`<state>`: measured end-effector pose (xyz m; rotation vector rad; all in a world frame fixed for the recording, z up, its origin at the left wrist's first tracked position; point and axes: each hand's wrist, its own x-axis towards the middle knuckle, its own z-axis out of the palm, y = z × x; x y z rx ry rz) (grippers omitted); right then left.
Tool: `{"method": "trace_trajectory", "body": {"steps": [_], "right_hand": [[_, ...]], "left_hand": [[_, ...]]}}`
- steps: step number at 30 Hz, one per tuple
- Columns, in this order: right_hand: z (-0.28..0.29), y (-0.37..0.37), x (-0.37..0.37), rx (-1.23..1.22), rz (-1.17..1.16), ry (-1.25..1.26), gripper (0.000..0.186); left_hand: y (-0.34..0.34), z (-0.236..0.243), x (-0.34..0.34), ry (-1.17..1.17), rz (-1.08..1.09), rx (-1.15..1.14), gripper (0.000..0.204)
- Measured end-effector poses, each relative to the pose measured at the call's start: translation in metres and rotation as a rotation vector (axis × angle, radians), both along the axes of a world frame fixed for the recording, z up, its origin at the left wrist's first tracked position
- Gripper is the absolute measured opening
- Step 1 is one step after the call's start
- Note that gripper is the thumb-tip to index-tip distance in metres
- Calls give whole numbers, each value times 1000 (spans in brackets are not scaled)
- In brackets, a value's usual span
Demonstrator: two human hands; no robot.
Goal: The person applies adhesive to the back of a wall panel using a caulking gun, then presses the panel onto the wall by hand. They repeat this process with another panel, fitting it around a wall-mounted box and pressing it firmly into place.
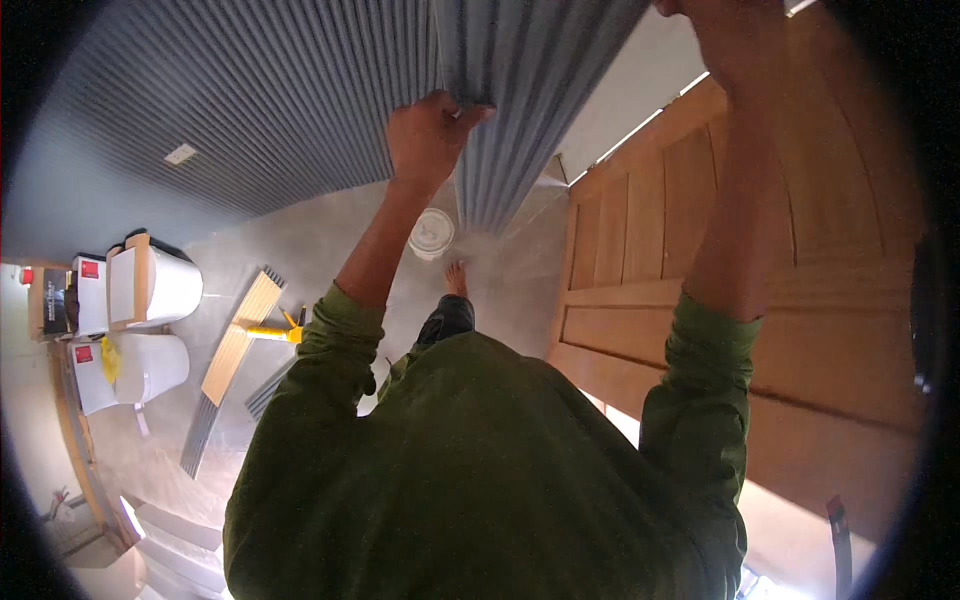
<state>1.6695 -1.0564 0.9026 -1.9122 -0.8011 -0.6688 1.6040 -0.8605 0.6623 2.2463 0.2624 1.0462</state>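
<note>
I look down from the head, the left hand (428,145) and right hand (735,45) near, the floor (515,290) farther off.

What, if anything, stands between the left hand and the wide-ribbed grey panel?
Nothing visible: the left hand is right at the panel's left edge, its thumb reaching over the ribs. The round white tub sits on the floor below, not between them.

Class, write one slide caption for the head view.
Left hand grips the edge of a grey ribbed panel, right hand near its other edge, wooden door at right.
</note>
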Motion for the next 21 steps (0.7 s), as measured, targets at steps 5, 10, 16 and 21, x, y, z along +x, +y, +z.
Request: {"method": "trace_trajectory", "body": {"steps": [5,10,16,21], "right_hand": [[-10,5,87,-60,-91,75,33],[-50,11,139,-84,-150,168,34],[-107,31,202,-12,-136,234,31],[-135,-15,253,-119,-429,256,39]], "left_hand": [[-3,-12,57,188,67,-151,51],[3,-40,130,269,102,-92,54],[-1,-66,194,88,113,-433,59],[-4,-42,235,142,118,-387,55]]}}
